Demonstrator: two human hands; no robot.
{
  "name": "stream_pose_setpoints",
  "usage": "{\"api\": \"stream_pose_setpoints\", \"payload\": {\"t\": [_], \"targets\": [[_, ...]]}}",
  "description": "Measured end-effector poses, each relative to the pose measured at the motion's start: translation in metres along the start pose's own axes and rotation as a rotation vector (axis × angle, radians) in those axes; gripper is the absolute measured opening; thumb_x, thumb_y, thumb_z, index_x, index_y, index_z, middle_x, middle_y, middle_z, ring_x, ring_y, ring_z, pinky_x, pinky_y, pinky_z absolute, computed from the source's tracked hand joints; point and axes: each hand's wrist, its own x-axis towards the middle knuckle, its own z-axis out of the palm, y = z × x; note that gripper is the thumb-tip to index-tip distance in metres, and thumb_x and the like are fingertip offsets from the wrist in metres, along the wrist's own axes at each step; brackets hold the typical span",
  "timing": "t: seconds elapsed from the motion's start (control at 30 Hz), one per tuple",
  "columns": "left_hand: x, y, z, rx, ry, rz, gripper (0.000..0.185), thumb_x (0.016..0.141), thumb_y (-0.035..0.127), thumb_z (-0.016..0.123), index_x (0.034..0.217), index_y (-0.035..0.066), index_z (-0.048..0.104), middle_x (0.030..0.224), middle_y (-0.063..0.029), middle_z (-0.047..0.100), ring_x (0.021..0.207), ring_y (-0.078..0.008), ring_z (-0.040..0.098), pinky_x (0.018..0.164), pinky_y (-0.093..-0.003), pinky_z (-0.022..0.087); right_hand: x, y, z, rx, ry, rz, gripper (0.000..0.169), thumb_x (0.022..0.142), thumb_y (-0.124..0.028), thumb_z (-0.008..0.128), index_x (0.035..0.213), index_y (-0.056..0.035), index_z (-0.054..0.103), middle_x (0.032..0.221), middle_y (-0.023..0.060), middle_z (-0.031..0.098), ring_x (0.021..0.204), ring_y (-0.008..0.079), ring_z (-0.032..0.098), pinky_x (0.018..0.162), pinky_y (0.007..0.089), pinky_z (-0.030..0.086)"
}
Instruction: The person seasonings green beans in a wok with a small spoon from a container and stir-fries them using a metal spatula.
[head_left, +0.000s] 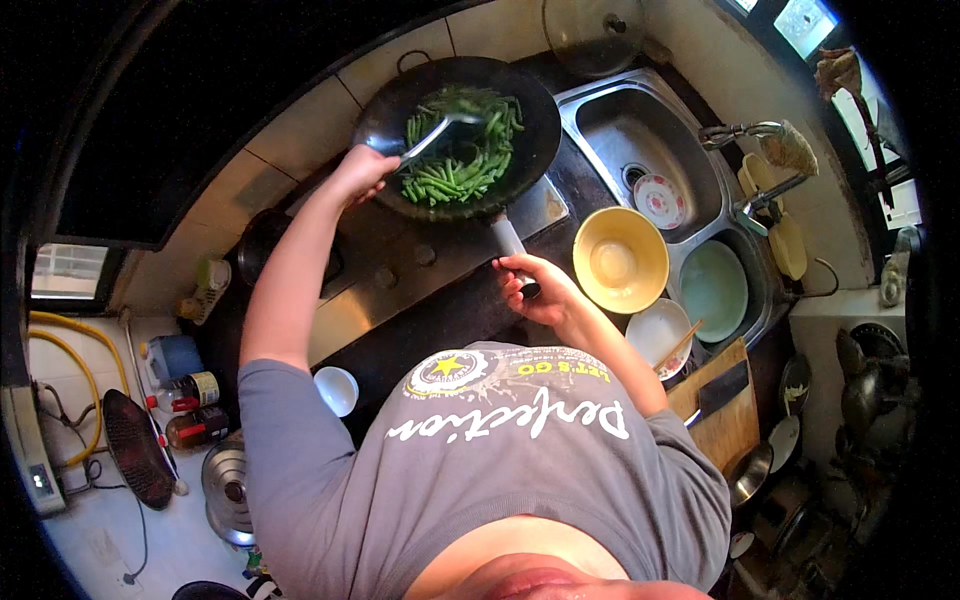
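My left hand (365, 174) grips the metal handle of a cooking spatula (427, 141). The spatula's blurred head is among cut green beans (457, 180) in a large dark wok (536, 142). With my right hand (541, 289) I hold the wok's handle (508, 234), which has a pale sleeve and points towards me. The beans lie in a loose ring around the wok's bottom. Beneath the wok is a steel-topped stove (360, 307), mostly hidden by the wok and my arm.
Right of the wok are a yellow bowl (600, 289), a double steel sink (600, 101) with a flowered plate (660, 201) inside, and a white bowl (646, 330) with chopsticks. A cleaver (724, 390) lies on a wooden cutting board (731, 439). A small white bowl (336, 390) and bottles (196, 427) are on the left.
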Motion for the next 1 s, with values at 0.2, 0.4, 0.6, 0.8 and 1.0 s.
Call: {"api": "stream_pose_setpoints", "payload": {"t": [0.2,0.4,0.6,0.8,1.0], "targets": [[-0.015,-0.005,0.005,0.068,-0.074,-0.083,0.031,0.077,0.027,0.053,0.058,0.004,0.048,0.045,-0.001,0.042,0.033,-0.0096,0.037,0.032,-0.025,0.029,-0.001,0.001,0.009,-0.053,0.052,-0.016,0.016,0.076,-0.009,0.054,0.088,-0.0029,0.046,0.063,-0.0009,0.043,0.051,0.0063,0.042,0.044,0.0178,0.036],[-0.083,0.018,-0.058,0.561,-0.055,-0.005,0.03,0.075,0.027,0.057,0.058,0.002,0.056,0.044,-0.0033,0.048,0.036,-0.0102,0.042,0.034,-0.0268,0.031,0.0,0.006,0.008,-0.107,0.102,-0.047,0.016,0.076,-0.008,0.052,0.089,-0.003,0.045,0.064,-0.0001,0.042,0.052,0.0067,0.041,0.044,0.0186,0.035],[-0.013,0.019,0.002,0.064,0.042,0.052,0.03,0.077,0.026,0.053,0.059,0.001,0.051,0.045,-0.0033,0.045,0.033,-0.0115,0.04,0.03,-0.0283,0.03,0.004,0.007,0.006,-0.125,0.074,-0.073,0.018,0.076,-0.007,0.051,0.092,-0.0015,0.045,0.065,0.0013,0.043,0.052,0.0077,0.042,0.044,0.0185,0.035],[0.01,0.014,0.03,-0.074,0.01,-0.107,0.027,0.075,0.025,0.054,0.059,0.004,0.047,0.046,-0.0024,0.043,0.032,-0.0108,0.037,0.03,-0.0269,0.027,0.001,0.004,0.007,-0.027,0.02,-0.009,0.019,0.076,-0.008,0.052,0.093,-0.0016,0.045,0.065,0.0016,0.044,0.051,0.0083,0.041,0.044,0.0184,0.034],[-0.088,0.02,-0.065,0.505,-0.108,0.006,0.034,0.076,0.028,0.057,0.052,0.004,0.051,0.043,-0.0015,0.044,0.035,-0.0086,0.041,0.034,-0.0255,0.032,0.0,0.003,-0.002,-0.085,0.039,-0.049,0.018,0.077,-0.009,0.052,0.093,-0.0039,0.046,0.065,-0.0003,0.044,0.051,0.0076,0.041,0.044,0.0192,0.032]]}}
